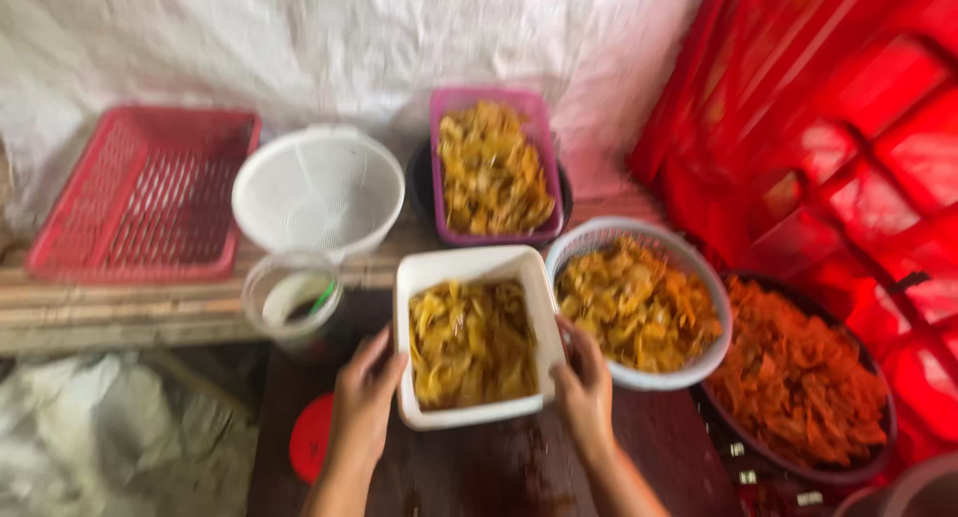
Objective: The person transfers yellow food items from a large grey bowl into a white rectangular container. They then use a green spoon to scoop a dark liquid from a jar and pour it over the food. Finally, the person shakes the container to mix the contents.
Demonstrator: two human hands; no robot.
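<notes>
Hands grip white tub (pixel 477 267) of yellow chips at centre: left hand (pixel 365 397) on 9 o'clock wall, right hand (pixel 584 389) on 3 o'clock wall. White basket (pixel 659 377) touching at 2 o'clock. Step judged: carrying or setting tub; level, even grip needed.

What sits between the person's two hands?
In the head view, a white tub of yellow strips sits between the left hand and right hand, each against one side.

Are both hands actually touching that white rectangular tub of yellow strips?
Touching. The head view shows the left hand and right hand pressed against opposite sides of the white tub.
</notes>
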